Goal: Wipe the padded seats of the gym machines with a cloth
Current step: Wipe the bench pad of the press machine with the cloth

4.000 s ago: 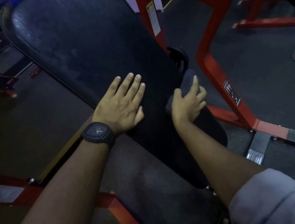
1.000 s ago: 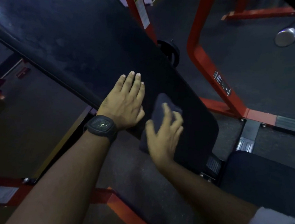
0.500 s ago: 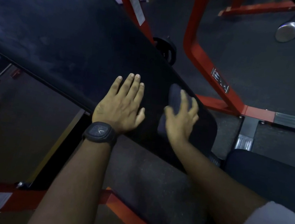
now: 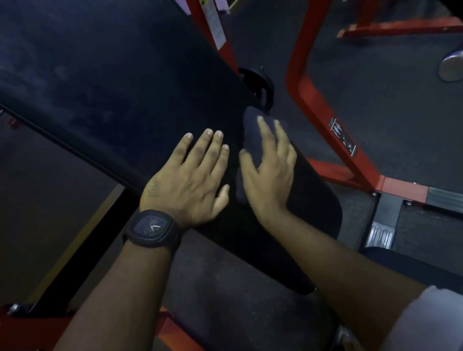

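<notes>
- Padded seat (image 4: 107, 58): a long black upholstered pad that runs slantwise from the upper left to a rounded end at the lower right. Faint dull smears show on its upper-left part.
- Cloth (image 4: 249, 123): dark and folded thick. It lies on the pad close to the far long edge, near the rounded end. Only its top and left margin show.
- Right hand (image 4: 268, 177): palm down on the cloth, fingers straight and slightly spread, thumb laid along the cloth's left side. It presses the cloth flat and does not clutch it. A rolled-up grey sleeve (image 4: 436, 346) covers the arm from the elbow up.
- Left hand (image 4: 191, 182): flat on the bare pad just beside the cloth, fingers straight and close together, thumb out to the right. It holds nothing. The wrist sits over the pad's near long edge.
- The thumb of the left hand is near the cloth. Contact cannot be told.
- Black wristwatch (image 4: 152, 228) on the left wrist, with a dark square face.
- Black round knob (image 4: 257, 83) just beyond the pad's far edge, above the cloth.
- Red steel frame (image 4: 320, 104) bends down and to the right past the knob and bears a small dark sticker (image 4: 343, 136).
- A red upright behind the pad carries a long white warning label (image 4: 212, 21).
- Chrome bar end (image 4: 459, 64) in the upper right corner, well apart from the pad.
- A second dark pad (image 4: 431, 272) is partly seen at the right, behind the right forearm.
- Dark speckled rubber floor (image 4: 407, 109) under everything.
</notes>
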`<action>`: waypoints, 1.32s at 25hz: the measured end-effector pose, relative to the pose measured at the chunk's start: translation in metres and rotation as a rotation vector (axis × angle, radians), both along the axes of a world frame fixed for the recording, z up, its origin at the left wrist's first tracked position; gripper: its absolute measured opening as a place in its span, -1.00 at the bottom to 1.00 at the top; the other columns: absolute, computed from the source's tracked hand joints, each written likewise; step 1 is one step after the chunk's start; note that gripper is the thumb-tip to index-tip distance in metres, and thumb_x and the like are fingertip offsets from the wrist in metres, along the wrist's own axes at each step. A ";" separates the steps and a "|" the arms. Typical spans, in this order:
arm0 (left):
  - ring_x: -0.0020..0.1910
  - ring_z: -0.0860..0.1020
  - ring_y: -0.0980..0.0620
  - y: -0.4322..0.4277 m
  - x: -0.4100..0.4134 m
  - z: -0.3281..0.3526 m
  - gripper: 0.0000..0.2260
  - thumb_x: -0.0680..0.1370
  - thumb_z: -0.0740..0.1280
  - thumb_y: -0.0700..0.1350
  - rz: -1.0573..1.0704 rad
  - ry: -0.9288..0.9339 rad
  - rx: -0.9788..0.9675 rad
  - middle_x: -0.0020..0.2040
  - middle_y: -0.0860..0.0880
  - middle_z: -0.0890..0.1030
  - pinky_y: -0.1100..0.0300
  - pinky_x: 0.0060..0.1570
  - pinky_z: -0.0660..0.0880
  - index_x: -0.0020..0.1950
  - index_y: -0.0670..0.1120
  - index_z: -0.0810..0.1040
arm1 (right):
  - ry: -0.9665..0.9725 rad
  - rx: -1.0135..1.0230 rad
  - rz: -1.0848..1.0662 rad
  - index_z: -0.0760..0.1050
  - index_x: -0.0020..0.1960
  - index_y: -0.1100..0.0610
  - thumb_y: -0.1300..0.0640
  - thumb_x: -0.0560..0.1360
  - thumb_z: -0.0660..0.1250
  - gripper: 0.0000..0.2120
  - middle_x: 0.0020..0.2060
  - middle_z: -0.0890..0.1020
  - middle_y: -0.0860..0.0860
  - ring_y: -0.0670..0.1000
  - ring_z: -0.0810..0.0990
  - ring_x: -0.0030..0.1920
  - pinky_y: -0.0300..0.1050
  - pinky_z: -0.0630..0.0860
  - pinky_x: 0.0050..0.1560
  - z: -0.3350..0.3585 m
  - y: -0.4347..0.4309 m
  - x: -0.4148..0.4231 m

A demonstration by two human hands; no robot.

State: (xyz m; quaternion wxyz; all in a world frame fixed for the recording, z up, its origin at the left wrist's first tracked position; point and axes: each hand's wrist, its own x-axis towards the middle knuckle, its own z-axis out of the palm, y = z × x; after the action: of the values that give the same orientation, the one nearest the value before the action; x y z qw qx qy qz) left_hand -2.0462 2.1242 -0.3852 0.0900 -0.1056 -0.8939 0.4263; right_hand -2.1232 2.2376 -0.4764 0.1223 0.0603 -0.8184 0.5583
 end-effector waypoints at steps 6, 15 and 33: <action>0.57 0.26 -0.21 0.001 0.000 0.001 -0.37 0.63 0.00 0.15 0.000 -0.007 0.005 0.56 -0.26 0.30 -0.19 0.53 0.13 0.56 -0.23 0.31 | -0.419 -0.161 -0.160 0.24 0.57 -0.13 -0.03 0.56 0.28 -0.41 0.56 0.27 -0.02 0.16 0.33 0.46 0.07 0.34 0.41 0.011 0.006 -0.037; 0.56 0.28 -0.21 -0.002 0.000 -0.001 -0.39 0.64 0.00 0.14 -0.028 -0.013 -0.002 0.56 -0.26 0.31 -0.19 0.53 0.16 0.55 -0.23 0.32 | -0.469 -0.113 -0.174 0.22 0.58 -0.14 -0.03 0.57 0.27 -0.41 0.55 0.27 -0.02 0.18 0.37 0.42 0.13 0.40 0.36 -0.003 0.013 -0.039; 0.55 0.29 -0.20 0.000 0.001 0.002 -0.37 0.62 0.03 0.16 -0.028 -0.036 0.009 0.54 -0.25 0.34 -0.19 0.52 0.16 0.53 -0.22 0.36 | -0.401 -0.146 -0.146 0.18 0.58 -0.15 0.03 0.53 0.32 -0.34 0.59 0.18 0.00 0.21 0.33 0.45 0.12 0.32 0.37 -0.016 -0.003 0.070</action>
State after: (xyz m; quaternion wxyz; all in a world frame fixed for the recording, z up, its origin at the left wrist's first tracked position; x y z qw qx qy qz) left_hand -2.0452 2.1239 -0.3833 0.0805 -0.1253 -0.8957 0.4189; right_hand -2.0530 2.2346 -0.4919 0.0014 -0.1204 -0.7860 0.6064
